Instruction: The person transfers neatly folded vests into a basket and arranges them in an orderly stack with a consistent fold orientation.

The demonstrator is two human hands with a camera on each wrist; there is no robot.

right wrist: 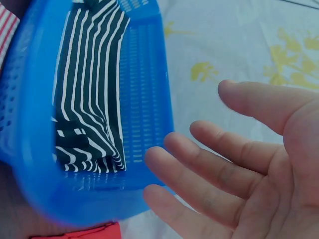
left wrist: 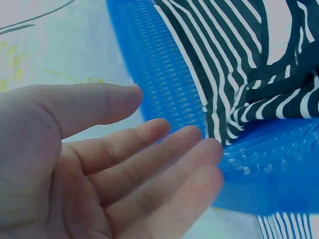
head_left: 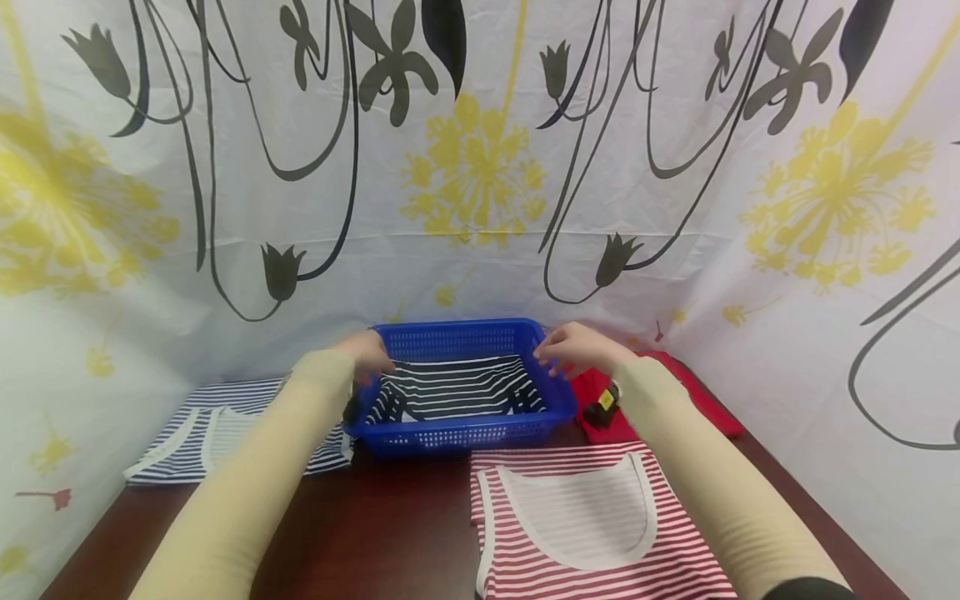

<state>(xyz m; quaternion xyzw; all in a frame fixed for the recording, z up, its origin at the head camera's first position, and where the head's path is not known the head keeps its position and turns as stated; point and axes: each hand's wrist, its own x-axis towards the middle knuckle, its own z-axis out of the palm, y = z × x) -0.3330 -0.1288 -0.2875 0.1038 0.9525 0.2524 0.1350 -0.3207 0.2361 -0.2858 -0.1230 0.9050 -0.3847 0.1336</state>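
A blue plastic basket point(head_left: 465, 432) with perforated walls stands at the back of the table. Inside it lies a black garment with white stripes point(head_left: 457, 387), its sides folded or bunched. My left hand point(head_left: 366, 354) hovers at the basket's left rim; in the left wrist view its fingers point(left wrist: 149, 174) are extended and hold nothing. At the right rim is my right hand point(head_left: 573, 346), whose fingers point(right wrist: 209, 164) are spread and hold nothing in the right wrist view. Whether either hand touches the rim I cannot tell.
A blue-and-white striped garment point(head_left: 176, 437) lies flat left of the basket. Right of it is red cloth point(head_left: 697, 392). A red-and-white striped tank top point(head_left: 517, 550) lies at the front right on the dark brown table point(head_left: 367, 533). A patterned curtain point(head_left: 480, 275) hangs behind.
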